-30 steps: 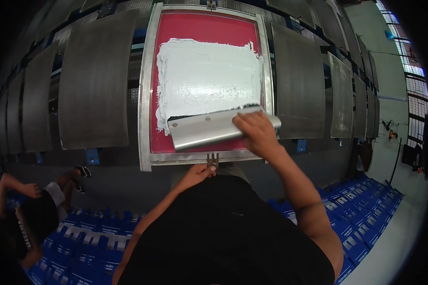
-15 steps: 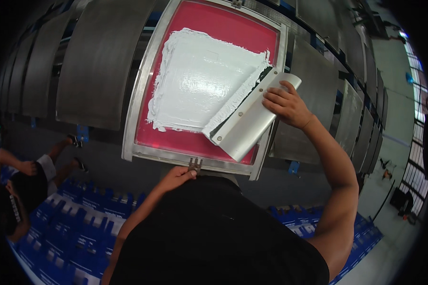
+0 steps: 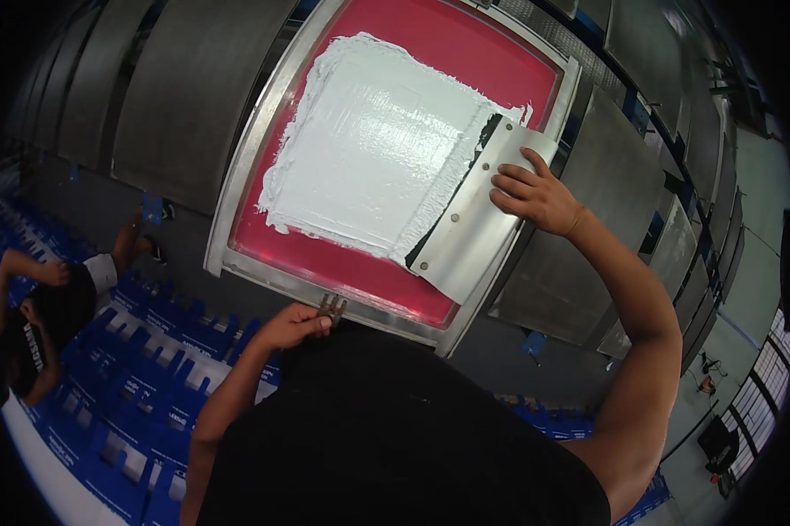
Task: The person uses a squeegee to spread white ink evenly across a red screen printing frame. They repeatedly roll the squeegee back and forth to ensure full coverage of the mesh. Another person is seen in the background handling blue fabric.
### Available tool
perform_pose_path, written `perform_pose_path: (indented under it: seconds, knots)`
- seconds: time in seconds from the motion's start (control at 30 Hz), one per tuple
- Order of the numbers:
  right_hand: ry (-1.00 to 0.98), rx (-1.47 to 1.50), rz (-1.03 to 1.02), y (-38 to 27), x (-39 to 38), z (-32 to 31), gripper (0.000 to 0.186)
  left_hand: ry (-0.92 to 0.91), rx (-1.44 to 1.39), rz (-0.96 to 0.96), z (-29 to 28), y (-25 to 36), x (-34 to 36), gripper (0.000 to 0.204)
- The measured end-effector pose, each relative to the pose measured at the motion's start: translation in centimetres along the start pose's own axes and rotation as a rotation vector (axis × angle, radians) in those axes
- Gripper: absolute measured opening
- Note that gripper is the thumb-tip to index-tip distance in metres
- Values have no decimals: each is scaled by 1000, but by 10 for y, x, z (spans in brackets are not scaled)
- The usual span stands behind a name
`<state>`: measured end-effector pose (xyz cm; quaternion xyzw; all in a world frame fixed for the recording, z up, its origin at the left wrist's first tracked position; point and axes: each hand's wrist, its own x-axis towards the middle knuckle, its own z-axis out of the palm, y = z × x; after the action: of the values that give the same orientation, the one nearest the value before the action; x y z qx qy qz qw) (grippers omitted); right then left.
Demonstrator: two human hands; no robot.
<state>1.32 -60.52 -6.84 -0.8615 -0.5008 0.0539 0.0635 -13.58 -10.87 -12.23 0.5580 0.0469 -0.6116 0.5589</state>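
Note:
A screen-printing frame (image 3: 263, 274) with silver metal edges lies in front of me, its red mesh (image 3: 500, 57) largely covered by a thick, uneven patch of white ink (image 3: 373, 145). My right hand (image 3: 538, 195) grips a wide metal squeegee (image 3: 465, 241) from above, fingers over its top. The squeegee rests tilted along the right side of the ink, its dark blade edge against a ridge of white. At the near edge of the frame, my left hand (image 3: 290, 326) is closed on a small pronged metal bracket (image 3: 332, 309).
Grey metal platens (image 3: 189, 96) stand in a row to the left, and more platens (image 3: 579, 219) are on the right. Blue printed pieces (image 3: 141, 386) with cutouts lie in rows below. Another person (image 3: 62, 302) in dark clothing is at the lower left.
The squeegee has swung so its blade lies nearly parallel to the frame's right side, its near end shifting right. The frame appears turned clockwise in view. My left hand stays on the bracket.

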Motion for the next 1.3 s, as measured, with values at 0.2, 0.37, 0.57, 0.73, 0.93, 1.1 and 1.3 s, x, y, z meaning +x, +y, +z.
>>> perform_pose_path:
  seconds: [0.2,0.37,0.57,0.73,0.93,1.1,1.3]
  knots:
    - [3,-41,45,70,-28,7,30,-19,5,13,-17,34,79,31]
    - [10,-76,79,64,-27,-33,29,-38,0,18,-16,41,79,30]
    - [74,3,245,-5,17,-72,35,-109,5,26,-28,27,30,30]
    - [235,218,581,-73,82,-106,39,-149,15,7,-49,22,-22,29]
    - [380,554,991,-150,190,-138,36,-184,80,145,-82,-40,-81,30]
    - [302,484,1093,-197,267,-142,37,-287,138,215,-116,-73,-154,33]
    - [438,185,1053,-266,350,-112,45,-327,105,261,-148,-76,-173,34]
